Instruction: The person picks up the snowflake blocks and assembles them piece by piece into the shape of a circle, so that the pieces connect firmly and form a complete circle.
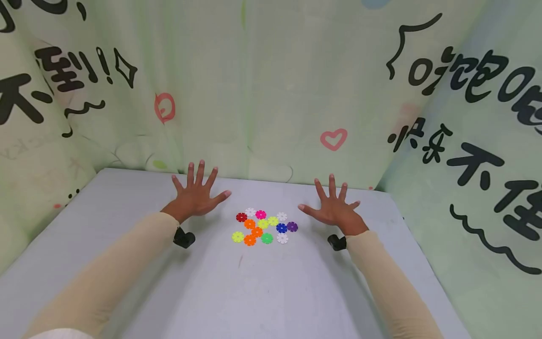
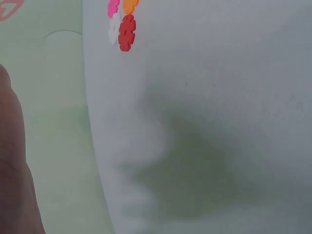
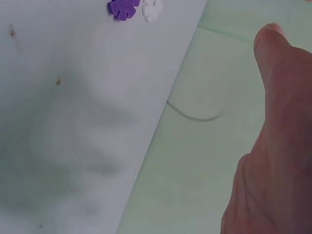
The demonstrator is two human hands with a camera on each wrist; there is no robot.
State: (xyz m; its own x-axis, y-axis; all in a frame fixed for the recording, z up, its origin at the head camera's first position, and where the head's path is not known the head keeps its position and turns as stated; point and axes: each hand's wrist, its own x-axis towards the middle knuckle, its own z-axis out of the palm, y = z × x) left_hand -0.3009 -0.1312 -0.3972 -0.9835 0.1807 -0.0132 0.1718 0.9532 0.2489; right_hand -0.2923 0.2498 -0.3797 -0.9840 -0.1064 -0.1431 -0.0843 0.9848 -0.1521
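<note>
Several flower-shaped plastic discs lie flat in a loose cluster mid-table: a dark red disc (image 1: 241, 217), a pink disc (image 1: 260, 214), orange discs (image 1: 257, 231), a green disc (image 1: 267, 238), a blue disc (image 1: 281, 228), a purple disc (image 1: 292, 227), plus yellow and white ones. Left of the cluster, my left hand (image 1: 195, 195) is spread above the table with straight fingers and holds nothing. My right hand (image 1: 336, 207) is likewise spread, to the right of the purple disc. The left wrist view catches the red disc (image 2: 127, 33); the right wrist view shows the purple disc (image 3: 123, 9).
A white-covered table (image 1: 262, 292) spreads beneath both arms. Behind it and along both sides hangs a pale green curtain (image 1: 271, 94) with black lettering and red drawings. Small black wrist devices (image 1: 184, 238) sit under each wrist.
</note>
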